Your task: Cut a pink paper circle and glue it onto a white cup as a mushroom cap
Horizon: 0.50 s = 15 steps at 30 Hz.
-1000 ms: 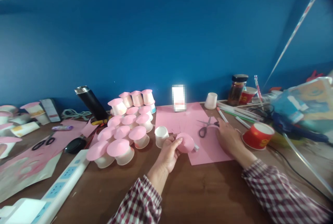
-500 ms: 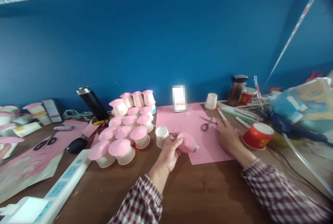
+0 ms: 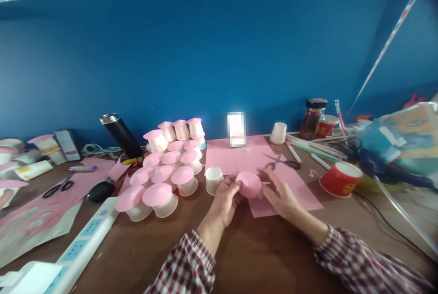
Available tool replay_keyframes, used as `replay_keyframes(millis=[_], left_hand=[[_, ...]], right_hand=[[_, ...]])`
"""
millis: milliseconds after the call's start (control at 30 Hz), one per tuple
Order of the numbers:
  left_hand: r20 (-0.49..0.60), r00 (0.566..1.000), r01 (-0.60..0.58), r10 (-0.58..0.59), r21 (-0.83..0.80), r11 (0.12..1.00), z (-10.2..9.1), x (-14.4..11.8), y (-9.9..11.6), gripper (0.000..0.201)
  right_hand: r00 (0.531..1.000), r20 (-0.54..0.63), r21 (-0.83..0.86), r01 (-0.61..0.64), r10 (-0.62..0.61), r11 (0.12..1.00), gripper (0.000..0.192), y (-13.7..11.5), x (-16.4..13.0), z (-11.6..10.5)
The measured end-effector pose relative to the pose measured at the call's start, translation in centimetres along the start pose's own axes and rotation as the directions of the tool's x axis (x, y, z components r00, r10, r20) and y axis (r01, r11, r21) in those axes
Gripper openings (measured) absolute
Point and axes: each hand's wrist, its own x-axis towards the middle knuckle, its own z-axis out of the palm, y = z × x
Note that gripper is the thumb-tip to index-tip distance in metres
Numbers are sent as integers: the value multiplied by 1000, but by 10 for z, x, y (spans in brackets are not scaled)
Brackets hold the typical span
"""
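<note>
My left hand [image 3: 224, 198] holds a pink paper cone [image 3: 249, 184] just above the table, fingers pinched on its left edge. My right hand [image 3: 281, 196] has its fingers spread and reaches the cone's right side, over a pink paper sheet [image 3: 246, 159]. A small white paper cup [image 3: 213, 179] stands upright just left of my left hand. Scissors [image 3: 282, 162] lie on the pink sheet beyond my right hand. A cluster of white cups capped with pink cones [image 3: 164, 171] stands to the left.
A red paper cup [image 3: 340, 178] stands at the right, with pens [image 3: 318, 150], a jar [image 3: 312, 117] and a cluttered pile behind it. A black flask [image 3: 120, 135], a power strip [image 3: 78, 244], more pink paper [image 3: 41, 212] and a second pair of scissors [image 3: 57, 188] lie at the left.
My right hand left the scissors on the pink sheet and moved left to the cone. The left hand kept the cone almost still.
</note>
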Motion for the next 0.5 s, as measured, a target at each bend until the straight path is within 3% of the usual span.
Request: replay_keyframes(millis=[233,500], left_hand=[[-32,998,-52,52,4,999,0,2,0,29],[-24,1000,-6,6,15,1000,-1,2,-1,32]], right_hand=[[993,107,259,-73,47,963,43,-14,-2,0],[990,109,325,-124,94,937,45,-7,-1,1]])
